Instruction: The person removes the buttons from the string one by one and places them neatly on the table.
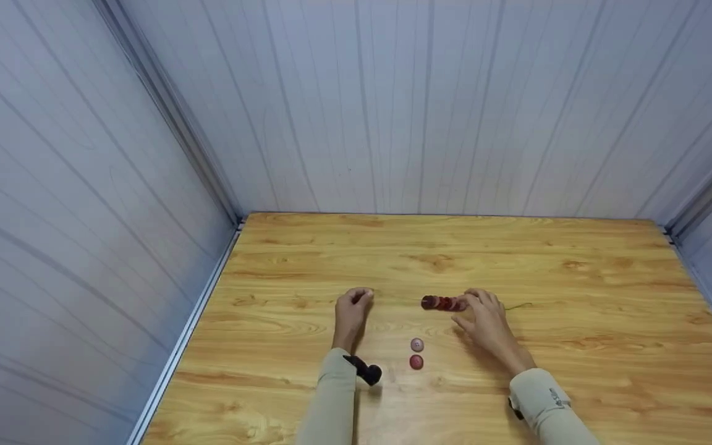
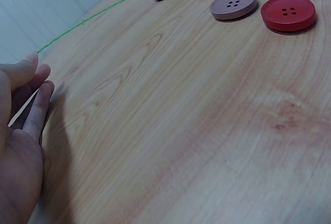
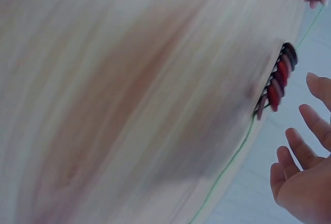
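A thin green string [image 2: 93, 18] is pinched between the thumb and fingertips of my left hand [image 1: 351, 315]. From there it runs taut to a row of strung buttons [image 1: 436, 303] in dark purple, red and mauve, lying on their edges in an overlapping line. My right hand [image 1: 489, 318] hovers at the right end of that row, its fingers spread and loosely bent, with nothing gripped in the right wrist view. The string's other end trails off beyond it. Nearer me lie two loose four-hole buttons, a mauve one [image 2: 234, 6] and a red one [image 2: 288, 14].
The wooden tabletop [image 1: 609, 346] carries all of this. Pale panel walls [image 1: 393, 111] rise at its back and sides. A black wrist device [image 1: 368, 373] sticks out from the left sleeve.
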Demonstrator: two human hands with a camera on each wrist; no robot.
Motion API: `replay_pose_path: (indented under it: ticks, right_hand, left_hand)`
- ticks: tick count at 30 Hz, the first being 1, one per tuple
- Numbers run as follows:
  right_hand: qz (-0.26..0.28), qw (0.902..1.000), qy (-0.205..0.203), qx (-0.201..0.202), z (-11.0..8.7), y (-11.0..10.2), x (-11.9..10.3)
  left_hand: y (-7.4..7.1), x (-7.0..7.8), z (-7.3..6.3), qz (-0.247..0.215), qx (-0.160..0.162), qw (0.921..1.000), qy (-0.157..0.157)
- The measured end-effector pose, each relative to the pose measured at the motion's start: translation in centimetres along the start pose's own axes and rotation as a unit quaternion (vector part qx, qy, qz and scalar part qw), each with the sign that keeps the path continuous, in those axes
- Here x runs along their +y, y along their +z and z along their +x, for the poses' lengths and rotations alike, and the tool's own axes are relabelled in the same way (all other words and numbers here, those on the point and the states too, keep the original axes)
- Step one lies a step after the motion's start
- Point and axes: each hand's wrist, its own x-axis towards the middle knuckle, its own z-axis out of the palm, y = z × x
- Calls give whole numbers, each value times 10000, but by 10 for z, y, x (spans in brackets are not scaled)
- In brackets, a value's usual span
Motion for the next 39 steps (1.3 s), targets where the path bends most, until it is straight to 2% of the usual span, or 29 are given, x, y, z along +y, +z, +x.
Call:
replay_pose_path:
  ticks: [13, 20, 22, 30, 33, 39]
  right_hand:
    - [59, 9986, 441, -295, 10, 1, 15]
    - [-192, 9977, 479, -436, 15, 4, 18]
    - [-244, 9976, 486, -428, 16, 5, 19]
    - [-227, 9966, 592, -523, 19, 7, 19]
    - [-193, 9968, 575, -530, 18, 8, 20]
    - [-141, 9969, 583, -518, 17, 9, 22]
  left_hand:
    - [0, 2, -2, -29, 35, 10000, -23]
    - [-4, 28, -13, -274, -134, 9995, -2]
    - [-4, 30, -14, -290, -161, 9994, 31]
    - [-1, 5, -3, -34, -110, 9999, 96]
    - [-1, 1, -1, -11, -81, 9999, 121]
    - [-1, 1, -1, -2, -35, 10000, -24]
